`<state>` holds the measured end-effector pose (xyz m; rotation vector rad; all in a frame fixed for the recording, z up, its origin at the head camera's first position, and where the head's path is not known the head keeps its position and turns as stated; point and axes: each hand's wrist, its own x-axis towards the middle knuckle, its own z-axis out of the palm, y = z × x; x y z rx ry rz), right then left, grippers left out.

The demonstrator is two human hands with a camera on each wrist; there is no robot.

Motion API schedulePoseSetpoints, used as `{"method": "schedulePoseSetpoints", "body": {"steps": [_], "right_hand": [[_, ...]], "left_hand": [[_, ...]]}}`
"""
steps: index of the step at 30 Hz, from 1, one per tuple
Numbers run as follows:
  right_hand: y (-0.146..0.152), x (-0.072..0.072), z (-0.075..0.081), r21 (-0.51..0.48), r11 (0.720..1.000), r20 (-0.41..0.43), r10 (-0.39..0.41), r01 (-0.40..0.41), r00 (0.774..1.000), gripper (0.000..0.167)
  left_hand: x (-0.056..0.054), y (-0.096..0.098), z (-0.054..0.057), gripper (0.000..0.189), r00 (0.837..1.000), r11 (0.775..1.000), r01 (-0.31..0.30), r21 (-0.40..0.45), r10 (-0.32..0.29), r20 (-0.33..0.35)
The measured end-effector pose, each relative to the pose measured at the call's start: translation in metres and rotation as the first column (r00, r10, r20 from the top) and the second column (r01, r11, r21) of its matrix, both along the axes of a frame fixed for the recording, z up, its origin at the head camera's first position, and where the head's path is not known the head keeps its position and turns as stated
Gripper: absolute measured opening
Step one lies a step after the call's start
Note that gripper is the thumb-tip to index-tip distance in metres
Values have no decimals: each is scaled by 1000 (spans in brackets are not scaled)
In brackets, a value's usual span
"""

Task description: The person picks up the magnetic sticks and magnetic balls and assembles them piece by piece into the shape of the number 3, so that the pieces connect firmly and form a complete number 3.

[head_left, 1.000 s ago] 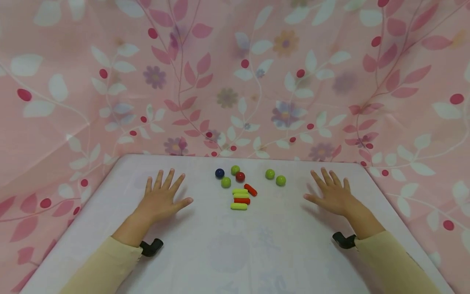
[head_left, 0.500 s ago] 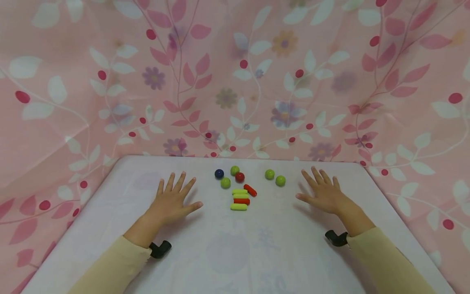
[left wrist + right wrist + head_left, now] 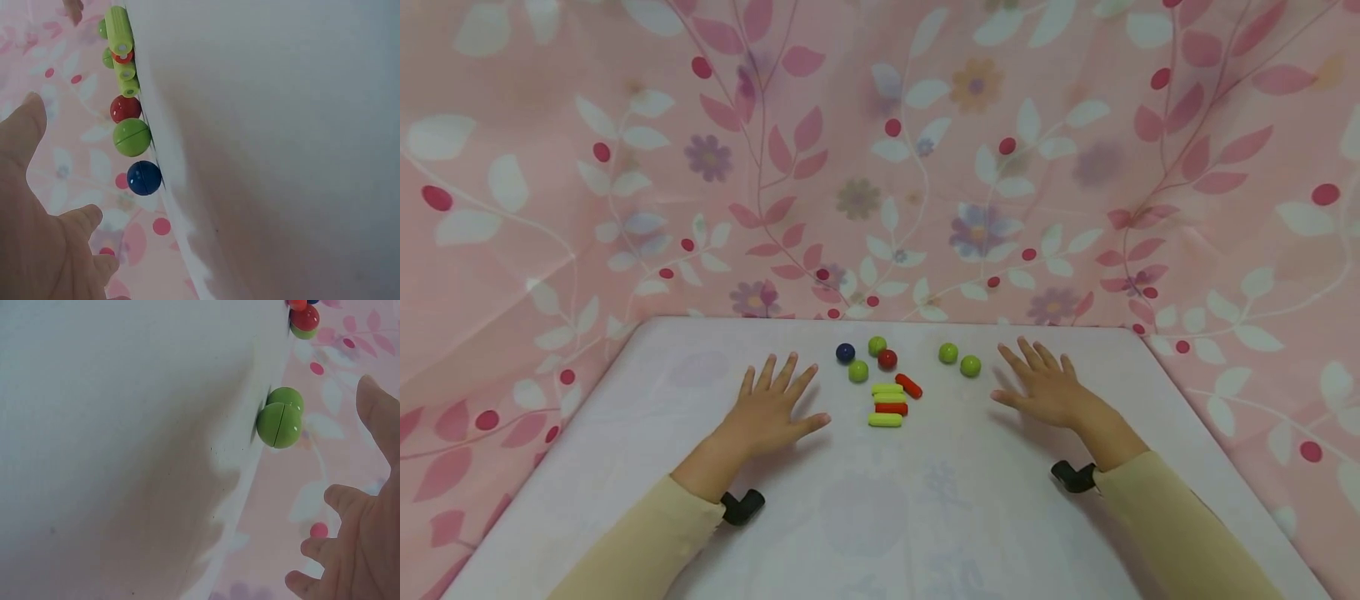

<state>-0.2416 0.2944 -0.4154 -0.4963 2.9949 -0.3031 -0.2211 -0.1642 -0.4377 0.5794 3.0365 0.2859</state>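
Observation:
My left hand [image 3: 767, 417] hovers over the white table with fingers spread, left of the small pieces, holding nothing. My right hand [image 3: 1048, 392] is likewise spread and holds nothing; two green balls [image 3: 948, 353] lie just left of it. At the back middle sit a dark blue ball [image 3: 846, 353], a red ball [image 3: 887, 360] and two more green balls [image 3: 858, 372]. In front of them lie yellow-green ridged sticks [image 3: 885, 420] and a red stick [image 3: 891, 408] in a stack-like row, with another red stick [image 3: 908, 386] slanting behind. The left wrist view shows the blue ball [image 3: 144, 178] beyond the palm.
The white table [image 3: 880, 517] has a straight back edge against a pink flowered cloth [image 3: 865, 167], which also hangs at both sides. A black wrist mount [image 3: 743, 507] sits under the left sleeve, and another black mount [image 3: 1073, 476] under the right one.
Both hands have moved inward, the left one to the right and the right one to the left. Their fingers stay spread. The balls and sticks keep their places on the table.

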Motion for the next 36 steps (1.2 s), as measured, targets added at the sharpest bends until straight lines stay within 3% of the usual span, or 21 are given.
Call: {"method": "schedulePoseSetpoints", "body": {"steps": [15,26,30,36], "right_hand": [[-12,-13,-4,-19,1000,18,17,-16,1000,82],[-19,-20,-9,-79,995,33,66,-63,997,74],[-22,-24,-11,-71,996,34,54,-51,998,71],[-27,-29,-12,-93,995,32,31,-28,999,68]], "left_hand": [[0,19,5,95,997,1000,23,16,-24,71],[-6,30,1,87,986,993,83,81,-94,137],[-9,33,0,78,978,985,98,141,-122,167],[-9,40,2,61,961,954,78,288,-149,232]]}}
